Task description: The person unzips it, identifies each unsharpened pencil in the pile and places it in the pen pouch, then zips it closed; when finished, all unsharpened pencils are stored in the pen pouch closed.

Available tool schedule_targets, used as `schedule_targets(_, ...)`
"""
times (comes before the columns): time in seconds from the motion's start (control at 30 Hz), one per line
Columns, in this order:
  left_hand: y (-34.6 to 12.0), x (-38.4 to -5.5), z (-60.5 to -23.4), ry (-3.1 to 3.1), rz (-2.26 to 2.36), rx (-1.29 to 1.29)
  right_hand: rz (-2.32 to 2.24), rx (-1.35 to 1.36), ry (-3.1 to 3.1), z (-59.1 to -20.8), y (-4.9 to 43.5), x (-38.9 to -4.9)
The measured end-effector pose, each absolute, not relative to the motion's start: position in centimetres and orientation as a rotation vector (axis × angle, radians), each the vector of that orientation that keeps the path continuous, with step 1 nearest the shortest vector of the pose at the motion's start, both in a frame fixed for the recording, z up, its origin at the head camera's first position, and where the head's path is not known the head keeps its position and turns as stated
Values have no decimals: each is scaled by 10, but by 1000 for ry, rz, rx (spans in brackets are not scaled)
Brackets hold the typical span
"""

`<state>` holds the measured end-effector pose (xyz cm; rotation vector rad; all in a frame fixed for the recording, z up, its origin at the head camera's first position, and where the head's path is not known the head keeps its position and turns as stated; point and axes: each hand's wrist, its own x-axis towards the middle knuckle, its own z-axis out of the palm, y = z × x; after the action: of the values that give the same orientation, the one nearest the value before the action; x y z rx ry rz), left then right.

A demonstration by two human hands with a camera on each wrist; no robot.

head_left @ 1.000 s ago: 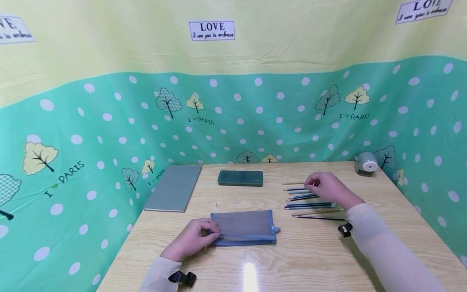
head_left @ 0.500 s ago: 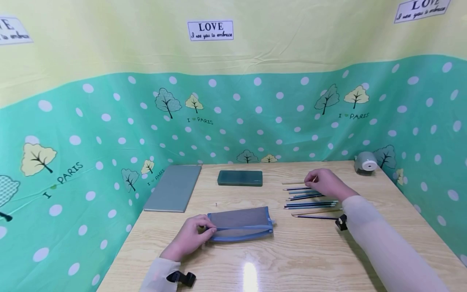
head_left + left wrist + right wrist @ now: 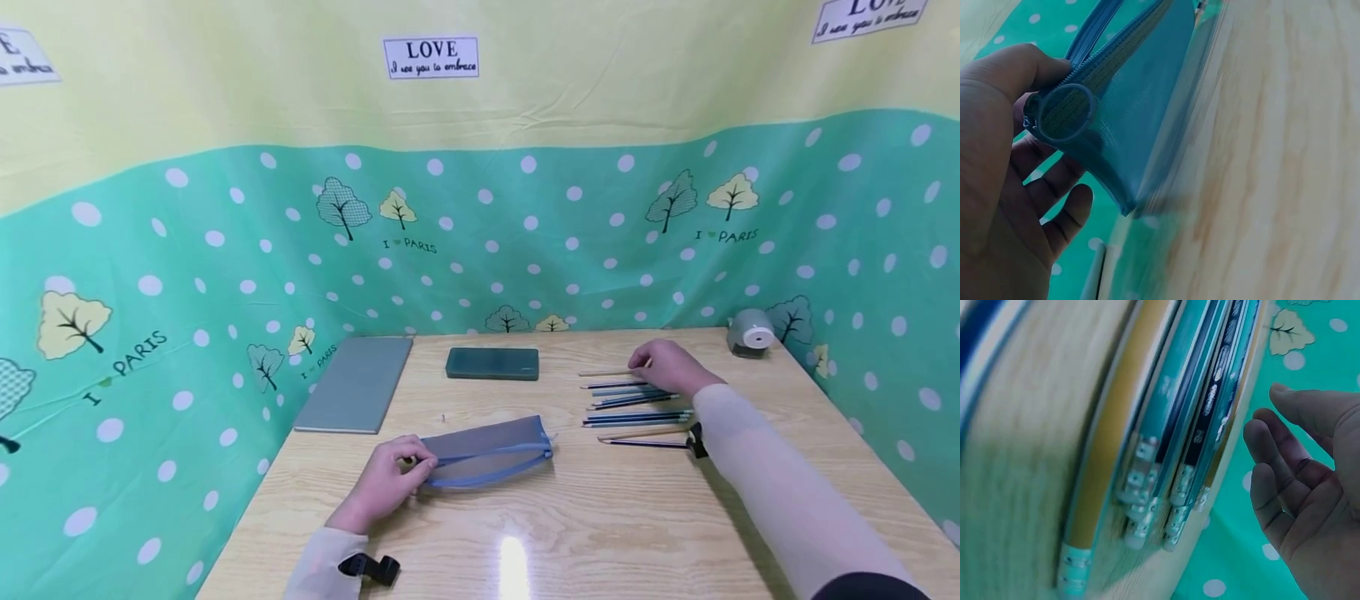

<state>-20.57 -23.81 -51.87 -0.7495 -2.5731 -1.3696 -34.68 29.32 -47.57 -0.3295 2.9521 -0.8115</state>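
Observation:
A blue mesh zipper pouch (image 3: 491, 437) is held at its left end by my left hand (image 3: 381, 485). Thumb and forefinger pinch the corner beside the zipper's round pull ring (image 3: 1067, 111), while the other fingers stay loose. The pouch's mouth gapes toward me. My right hand (image 3: 672, 368) hovers at the far end of several pencils (image 3: 637, 418), close to a yellow pencil (image 3: 602, 373). In the right wrist view its fingers are loosely bent with nothing between them. The pencils' eraser ends (image 3: 1138, 534) point to the right.
A grey notebook (image 3: 356, 385) lies at the back left of the wooden table (image 3: 600, 542). A dark green pencil case (image 3: 492, 364) is at the back middle, and a grey pencil sharpener (image 3: 750, 333) stands at the back right. A polka-dot curtain (image 3: 495, 217) surrounds the table.
My left hand has raised and tilted the pouch, shifting it slightly left and away from me; its mouth has widened. My right hand has moved slightly toward the back right.

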Motion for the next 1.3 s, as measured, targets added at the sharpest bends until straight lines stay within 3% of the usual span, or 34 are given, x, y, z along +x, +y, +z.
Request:
schedule_targets(0.47, -240, -209, -521, -2493, -1432, -753, -732, -252, 2903, -487, 310, -370)
schedule_targets(1.3, -244, -207, -523, -2469, -1466, -718, -703, -352, 2961, -484, 294, -371)
